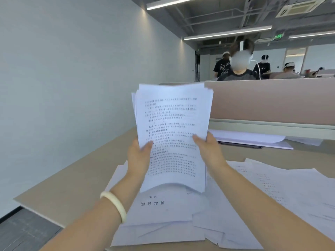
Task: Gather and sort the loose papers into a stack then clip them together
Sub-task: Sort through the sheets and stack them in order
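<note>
White paper, printed, gathered into a sheaf [172, 138] and held upright in the air above the counter [72, 178]. Long axis running up and away from the body, bottom short edge hanging just over the loose sheets [272, 192] lying flat below. Gripped at mid-height on both long sides: left hand [138, 156] at the left edge, right hand [208, 151] at the right. Fingers [147, 144] pinching the pages, thumbs in front, the rest hidden behind. Top edges ragged (not yet squared). Likely next: straight down, short edge first, for a tap on the counter. Equally near for either hand.
</note>
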The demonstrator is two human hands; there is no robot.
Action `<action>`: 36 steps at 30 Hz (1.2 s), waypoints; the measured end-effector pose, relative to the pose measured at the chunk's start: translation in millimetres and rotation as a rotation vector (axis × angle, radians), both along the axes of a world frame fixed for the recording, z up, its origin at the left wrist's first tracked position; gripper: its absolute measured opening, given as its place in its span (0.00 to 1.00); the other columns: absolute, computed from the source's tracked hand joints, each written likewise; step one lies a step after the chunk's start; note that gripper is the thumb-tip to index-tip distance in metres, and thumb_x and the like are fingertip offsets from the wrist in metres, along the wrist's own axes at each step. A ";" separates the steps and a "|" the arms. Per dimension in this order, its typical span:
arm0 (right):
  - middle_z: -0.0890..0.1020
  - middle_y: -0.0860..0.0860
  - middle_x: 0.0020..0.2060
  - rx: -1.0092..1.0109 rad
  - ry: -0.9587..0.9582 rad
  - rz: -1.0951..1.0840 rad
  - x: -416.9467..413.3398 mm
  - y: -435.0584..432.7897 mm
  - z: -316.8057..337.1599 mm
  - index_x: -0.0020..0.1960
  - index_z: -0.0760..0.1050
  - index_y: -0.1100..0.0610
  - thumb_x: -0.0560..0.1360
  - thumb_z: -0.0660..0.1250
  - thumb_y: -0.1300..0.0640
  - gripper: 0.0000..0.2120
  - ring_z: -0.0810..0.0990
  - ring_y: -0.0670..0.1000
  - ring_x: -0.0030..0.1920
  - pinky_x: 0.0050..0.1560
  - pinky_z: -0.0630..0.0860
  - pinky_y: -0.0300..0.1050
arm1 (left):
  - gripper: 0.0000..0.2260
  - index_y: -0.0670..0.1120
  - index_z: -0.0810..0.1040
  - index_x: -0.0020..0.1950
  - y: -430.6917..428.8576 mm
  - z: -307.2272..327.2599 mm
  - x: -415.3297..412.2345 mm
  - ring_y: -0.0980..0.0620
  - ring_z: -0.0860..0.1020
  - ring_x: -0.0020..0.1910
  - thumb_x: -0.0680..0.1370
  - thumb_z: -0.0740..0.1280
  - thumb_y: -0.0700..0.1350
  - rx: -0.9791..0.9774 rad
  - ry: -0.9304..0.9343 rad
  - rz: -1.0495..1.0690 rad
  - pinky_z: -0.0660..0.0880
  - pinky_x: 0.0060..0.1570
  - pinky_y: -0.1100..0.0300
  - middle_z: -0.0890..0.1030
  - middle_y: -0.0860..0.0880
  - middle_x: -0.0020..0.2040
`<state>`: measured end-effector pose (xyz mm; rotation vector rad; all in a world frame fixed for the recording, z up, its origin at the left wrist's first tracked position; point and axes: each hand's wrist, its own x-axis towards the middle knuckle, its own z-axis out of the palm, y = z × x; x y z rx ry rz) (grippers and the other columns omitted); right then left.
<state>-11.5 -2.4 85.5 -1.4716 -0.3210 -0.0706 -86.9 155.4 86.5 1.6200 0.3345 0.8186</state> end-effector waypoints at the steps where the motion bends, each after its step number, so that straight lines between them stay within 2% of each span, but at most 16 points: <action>1: 0.81 0.50 0.56 0.006 -0.013 0.007 2.3 -1.8 7.0 0.65 0.72 0.57 0.78 0.63 0.58 0.16 0.81 0.51 0.56 0.47 0.76 0.39 | 0.12 0.44 0.75 0.62 2.3 6.6 0.5 0.52 0.78 0.50 0.78 0.64 0.39 0.022 -0.030 -0.019 0.70 0.48 0.60 0.79 0.53 0.49; 4: 0.82 0.45 0.53 -0.017 -0.046 0.047 3.3 -8.0 14.3 0.64 0.70 0.55 0.76 0.67 0.56 0.18 0.81 0.43 0.50 0.42 0.75 0.33 | 0.17 0.47 0.72 0.63 9.9 3.5 0.0 0.57 0.80 0.51 0.75 0.69 0.39 0.051 -0.031 -0.099 0.75 0.48 0.63 0.80 0.54 0.53; 6: 0.81 0.41 0.47 -0.111 -0.011 0.063 -0.4 -6.6 -7.3 0.62 0.71 0.53 0.77 0.65 0.58 0.14 0.79 0.39 0.45 0.37 0.73 0.30 | 0.18 0.46 0.72 0.65 13.0 -23.6 1.3 0.53 0.80 0.54 0.76 0.68 0.39 0.046 0.067 -0.115 0.76 0.51 0.60 0.81 0.52 0.55; 10: 0.81 0.48 0.53 -0.210 0.058 0.019 -6.2 -1.0 -41.9 0.63 0.74 0.54 0.79 0.60 0.60 0.14 0.80 0.52 0.55 0.45 0.74 0.37 | 0.16 0.43 0.72 0.67 10.7 -55.9 -1.9 0.48 0.77 0.59 0.79 0.62 0.40 0.108 0.202 -0.062 0.70 0.55 0.59 0.79 0.50 0.55; 13: 0.77 0.47 0.53 -0.251 -0.004 -0.018 2.9 1.9 -20.6 0.65 0.71 0.55 0.79 0.60 0.60 0.15 0.77 0.49 0.51 0.36 0.72 0.29 | 0.17 0.45 0.69 0.69 24.1 -33.6 -2.4 0.53 0.74 0.55 0.80 0.61 0.39 0.192 0.194 -0.021 0.66 0.53 0.62 0.77 0.51 0.58; 15: 0.79 0.48 0.56 -0.322 -0.056 0.021 12.0 8.5 -10.6 0.66 0.71 0.56 0.77 0.63 0.61 0.17 0.78 0.50 0.54 0.46 0.74 0.37 | 0.17 0.46 0.70 0.67 45.9 -19.9 0.7 0.51 0.76 0.56 0.78 0.63 0.39 0.259 0.225 -0.017 0.70 0.53 0.59 0.78 0.50 0.59; 17: 0.80 0.53 0.59 -0.491 -0.006 0.111 23.4 17.8 -21.6 0.64 0.74 0.58 0.75 0.67 0.60 0.18 0.79 0.52 0.57 0.58 0.74 0.45 | 0.18 0.44 0.72 0.66 65.9 -22.0 1.9 0.46 0.78 0.58 0.76 0.65 0.38 0.297 0.351 -0.019 0.73 0.55 0.54 0.80 0.45 0.60; 19: 0.80 0.57 0.59 -0.842 0.067 0.183 28.9 26.7 -47.2 0.59 0.77 0.60 0.73 0.69 0.54 0.16 0.76 0.55 0.62 0.59 0.71 0.44 | 0.20 0.40 0.70 0.67 79.4 -43.1 -0.4 0.43 0.77 0.57 0.75 0.65 0.35 0.374 0.606 -0.054 0.72 0.52 0.54 0.77 0.40 0.62; 21: 0.74 0.58 0.59 -1.187 0.138 0.196 28.0 30.1 -68.2 0.55 0.74 0.59 0.74 0.66 0.44 0.20 0.68 0.59 0.69 0.60 0.66 0.46 | 0.18 0.39 0.70 0.66 85.1 -65.9 -4.6 0.43 0.74 0.60 0.76 0.65 0.40 0.558 0.928 -0.112 0.71 0.52 0.57 0.74 0.40 0.64; 22: 0.71 0.59 0.63 -1.260 0.161 0.177 27.0 29.4 -73.4 0.60 0.71 0.59 0.75 0.64 0.42 0.23 0.63 0.60 0.71 0.64 0.63 0.48 | 0.18 0.40 0.70 0.64 88.3 -71.9 -5.9 0.43 0.72 0.63 0.76 0.65 0.45 0.657 1.036 -0.109 0.71 0.56 0.57 0.73 0.40 0.65; 24: 0.64 0.59 0.71 -1.209 0.212 0.104 29.4 26.5 -78.7 0.71 0.62 0.59 0.75 0.64 0.43 0.31 0.60 0.59 0.73 0.69 0.60 0.49 | 0.20 0.42 0.68 0.64 95.7 -73.7 -6.7 0.43 0.68 0.68 0.76 0.65 0.50 0.688 1.137 -0.070 0.69 0.63 0.56 0.70 0.42 0.66; 26: 0.62 0.59 0.72 -1.037 0.286 0.079 35.1 25.1 -78.5 0.73 0.60 0.59 0.73 0.68 0.46 0.34 0.61 0.59 0.73 0.71 0.62 0.50 | 0.23 0.43 0.69 0.65 105.1 -74.3 -2.1 0.42 0.69 0.66 0.73 0.68 0.49 0.607 1.134 -0.080 0.70 0.64 0.53 0.70 0.41 0.67; 28: 0.64 0.57 0.73 -0.888 0.344 0.104 37.8 25.1 -74.3 0.73 0.59 0.61 0.72 0.71 0.50 0.36 0.62 0.58 0.73 0.71 0.64 0.50 | 0.23 0.41 0.70 0.63 107.9 -73.1 1.8 0.42 0.73 0.62 0.71 0.70 0.45 0.529 1.085 -0.112 0.73 0.62 0.50 0.73 0.41 0.64; 31: 0.66 0.56 0.72 -0.817 0.381 0.128 37.7 24.6 -70.3 0.75 0.54 0.63 0.72 0.72 0.55 0.39 0.66 0.56 0.71 0.63 0.67 0.45 | 0.22 0.37 0.68 0.66 101.0 -69.4 3.9 0.42 0.74 0.59 0.73 0.69 0.38 0.409 1.019 -0.152 0.73 0.55 0.53 0.74 0.39 0.63; 33: 0.71 0.56 0.68 -0.836 0.365 0.131 34.9 27.7 -72.3 0.72 0.60 0.64 0.72 0.72 0.58 0.34 0.71 0.56 0.67 0.57 0.70 0.42 | 0.25 0.37 0.66 0.68 95.3 -68.9 5.9 0.41 0.74 0.61 0.73 0.69 0.37 0.379 0.994 -0.168 0.72 0.54 0.54 0.74 0.39 0.64; 36: 0.77 0.56 0.62 -0.881 0.299 0.165 28.9 32.9 -78.6 0.65 0.71 0.63 0.72 0.71 0.58 0.24 0.76 0.56 0.62 0.62 0.74 0.46 | 0.29 0.40 0.62 0.71 88.6 -71.5 8.3 0.40 0.74 0.61 0.73 0.69 0.35 0.321 0.935 -0.178 0.73 0.58 0.53 0.74 0.39 0.64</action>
